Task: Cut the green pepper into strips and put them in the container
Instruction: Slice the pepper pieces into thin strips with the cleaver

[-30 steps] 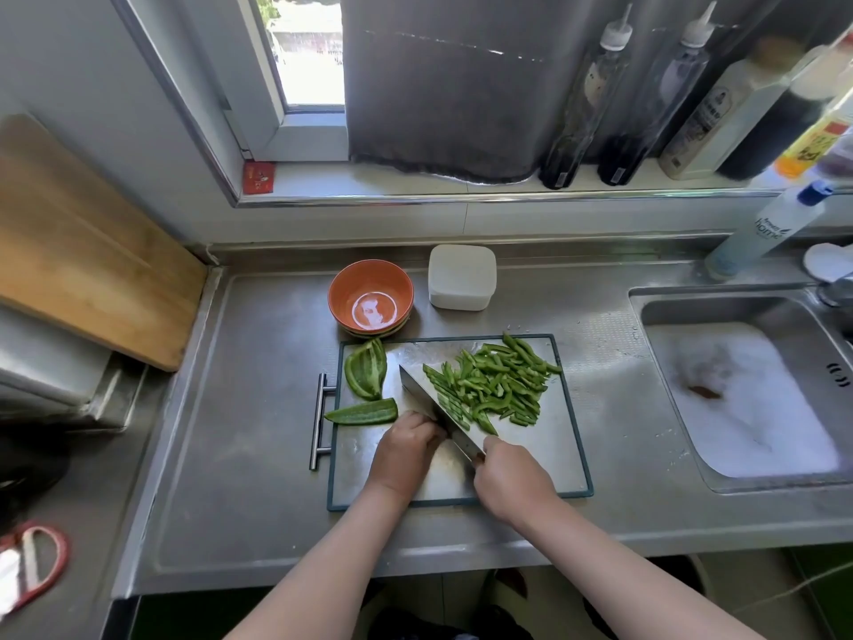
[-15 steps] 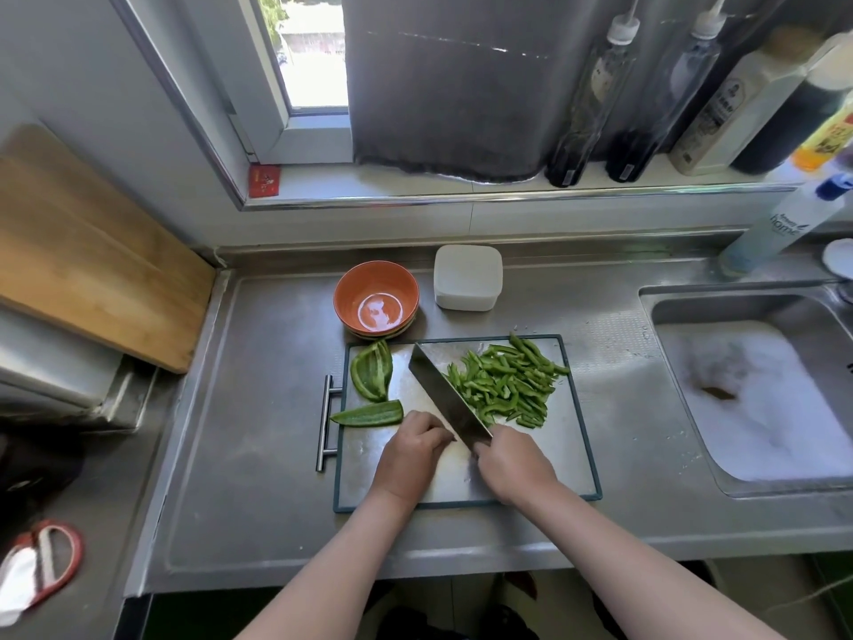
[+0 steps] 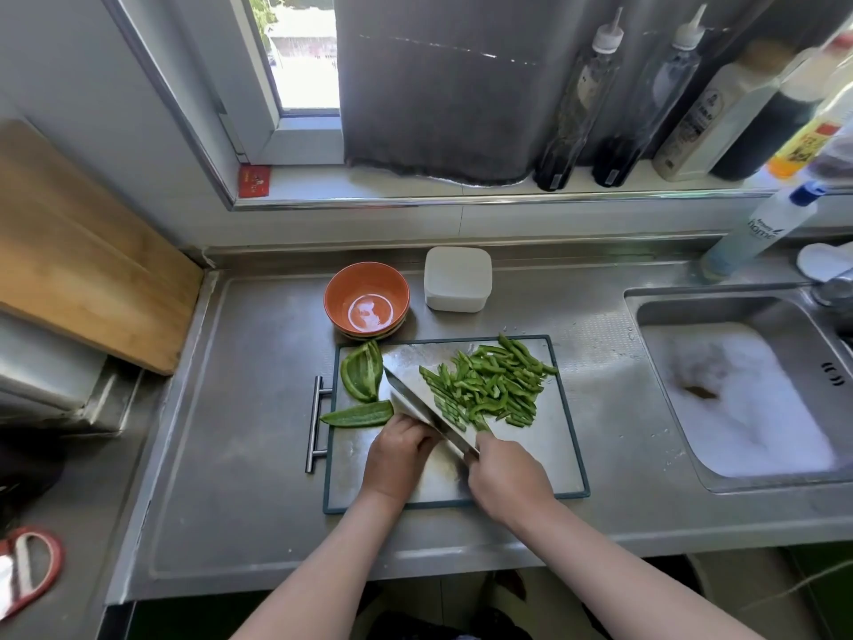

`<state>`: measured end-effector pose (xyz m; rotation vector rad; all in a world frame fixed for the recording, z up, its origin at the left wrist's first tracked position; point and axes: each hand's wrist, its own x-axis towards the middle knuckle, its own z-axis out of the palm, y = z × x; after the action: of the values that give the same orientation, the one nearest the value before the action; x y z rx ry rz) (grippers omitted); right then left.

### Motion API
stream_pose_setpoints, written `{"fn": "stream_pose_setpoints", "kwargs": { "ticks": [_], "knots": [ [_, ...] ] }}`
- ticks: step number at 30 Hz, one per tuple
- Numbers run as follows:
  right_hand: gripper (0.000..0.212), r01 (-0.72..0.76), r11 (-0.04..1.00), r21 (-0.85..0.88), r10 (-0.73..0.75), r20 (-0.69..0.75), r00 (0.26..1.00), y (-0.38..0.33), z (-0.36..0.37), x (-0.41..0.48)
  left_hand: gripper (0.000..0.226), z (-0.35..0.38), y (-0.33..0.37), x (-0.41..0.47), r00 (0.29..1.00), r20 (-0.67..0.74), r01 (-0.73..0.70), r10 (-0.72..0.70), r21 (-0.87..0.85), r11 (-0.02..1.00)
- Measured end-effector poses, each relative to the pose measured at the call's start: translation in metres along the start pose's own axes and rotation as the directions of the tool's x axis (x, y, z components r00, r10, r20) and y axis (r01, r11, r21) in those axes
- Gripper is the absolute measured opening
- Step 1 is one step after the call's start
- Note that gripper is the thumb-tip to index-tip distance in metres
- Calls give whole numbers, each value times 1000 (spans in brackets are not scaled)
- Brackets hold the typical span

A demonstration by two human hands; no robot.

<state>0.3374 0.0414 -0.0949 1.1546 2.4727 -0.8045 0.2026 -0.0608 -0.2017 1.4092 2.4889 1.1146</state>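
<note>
1. The right hand (image 3: 507, 478) is clenched round the handle of the broad steel cleaver (image 3: 429, 408), whose blade slants toward 11 o'clock across the grey dark-rimmed cutting board (image 3: 531, 459).
2. The left hand (image 3: 399, 455) sits knuckled against the blade's flat with its fingers curled. I cannot tell whether anything is pinned beneath them.
3. The heap of thin green pepper strips (image 3: 494, 390) lies at the board's 1 o'clock. Two uncut green pepper pieces (image 3: 362, 376) wait at 9–10 o'clock.
4. The strips look light and crisp and would likely scatter if pinched, so scooping them onto the blade's flat with a cupped palm seems better.
5. The uncut pieces look curved and glossy, probably slippery. Press them flat with fingertips tucked.
6. The white square plastic tub (image 3: 457, 279) stands beyond the board at 12 o'clock, seemingly lidded, and the orange ceramic bowl (image 3: 367, 300) stands at 11.
</note>
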Motion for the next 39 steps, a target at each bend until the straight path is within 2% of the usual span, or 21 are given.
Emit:
{"fn": "stream_pose_setpoints", "kwargs": {
  "ticks": [5,10,19,27,33,39],
  "knots": [
    [12,6,1000,17,-7,14,1000,1,-3,-4,7,0,2,0,999,4,42,-42,-33,999],
    [14,-18,1000,21,17,38,999,1,-4,-4,17,-1,3,-1,997,23,71,-70,-54,996],
    [14,-32,999,25,30,71,997,0,-4,2,20,-5,5,2,997,46,59,-57,-55,997],
    [9,-48,999,-18,49,74,996,1,5,1,19,-5,5,2,995,71,76,-72,-62,995],
    [8,-63,998,15,61,79,995,-4,7,13,15,-6,5,2,995,74,69,-65,-64,996],
    [16,-58,998,24,57,71,996,6,8,15,11,-5,2,2,995,85,51,-47,-41,998]
  ]
}}
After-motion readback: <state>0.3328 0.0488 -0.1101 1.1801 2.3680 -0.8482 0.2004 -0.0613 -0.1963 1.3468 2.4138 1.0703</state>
